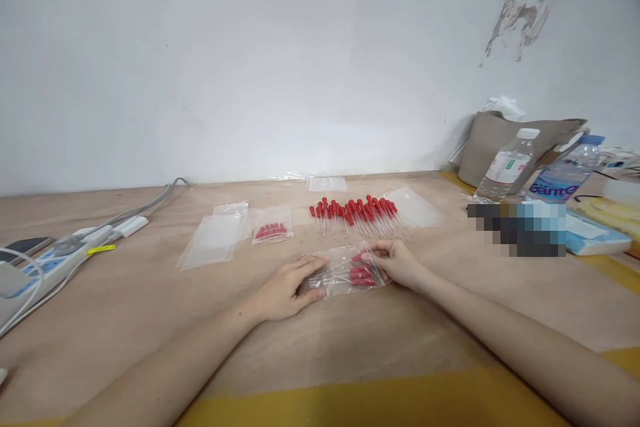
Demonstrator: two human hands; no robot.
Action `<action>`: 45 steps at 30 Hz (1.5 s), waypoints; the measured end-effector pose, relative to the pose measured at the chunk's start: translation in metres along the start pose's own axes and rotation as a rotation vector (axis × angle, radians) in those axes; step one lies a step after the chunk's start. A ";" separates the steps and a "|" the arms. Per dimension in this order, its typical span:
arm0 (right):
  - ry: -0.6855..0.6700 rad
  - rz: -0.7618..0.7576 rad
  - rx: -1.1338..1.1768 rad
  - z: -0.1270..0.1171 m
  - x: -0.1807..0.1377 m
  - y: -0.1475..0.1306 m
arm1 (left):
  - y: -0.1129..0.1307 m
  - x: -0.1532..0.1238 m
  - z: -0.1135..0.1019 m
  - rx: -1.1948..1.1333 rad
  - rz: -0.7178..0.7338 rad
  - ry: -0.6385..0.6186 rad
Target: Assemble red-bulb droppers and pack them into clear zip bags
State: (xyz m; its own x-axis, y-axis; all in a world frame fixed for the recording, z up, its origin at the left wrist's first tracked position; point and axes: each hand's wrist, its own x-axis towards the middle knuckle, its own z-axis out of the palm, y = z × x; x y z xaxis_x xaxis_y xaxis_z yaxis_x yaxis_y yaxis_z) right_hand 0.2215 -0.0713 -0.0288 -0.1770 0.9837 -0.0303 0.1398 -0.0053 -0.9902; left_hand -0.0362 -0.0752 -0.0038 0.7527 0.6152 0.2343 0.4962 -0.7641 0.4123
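Observation:
A clear plastic zip bag (335, 280) lies flat in front of me, with several red-bulbed droppers (362, 275) inside, their bulbs toward its right end. My left hand (287, 287) rests at the bag's left end, thumb and fingers spread apart and touching the plastic. At the right end, my right hand (393, 263) is closed in a pinch on the red bulb of a dropper (357, 257) at the bag's mouth. Just beyond the hands, a row of loose droppers (355, 210) lies with red bulbs facing the wall and thin clear stems facing me.
A filled bag of droppers (271, 231) lies left of the pile, near flat clear bags (213, 240). More bags (413, 207) lie at right. A power strip (60, 257) with cables is far left. Water bottles (507, 167) and a grey-brown container (475, 143) stand right.

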 end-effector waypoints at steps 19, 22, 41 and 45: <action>-0.027 -0.008 0.044 -0.015 -0.001 0.003 | 0.000 -0.001 -0.002 0.087 0.013 -0.101; 0.115 -0.096 -0.164 -0.026 0.013 -0.003 | 0.002 -0.001 -0.003 0.092 -0.002 -0.104; 0.648 -0.187 -0.853 -0.050 0.117 -0.030 | -0.001 -0.002 -0.001 0.095 -0.025 -0.094; 0.630 -0.346 -0.672 -0.060 0.091 -0.039 | -0.003 -0.003 0.000 0.087 -0.034 -0.087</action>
State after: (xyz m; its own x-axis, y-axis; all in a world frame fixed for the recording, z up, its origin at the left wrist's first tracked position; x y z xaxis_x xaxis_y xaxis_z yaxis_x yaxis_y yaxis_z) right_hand 0.2584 0.0289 0.0153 0.2117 0.8284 0.5185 0.7376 0.2126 -0.6409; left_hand -0.0397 -0.0743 -0.0058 0.7680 0.6244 0.1425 0.5547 -0.7597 0.3394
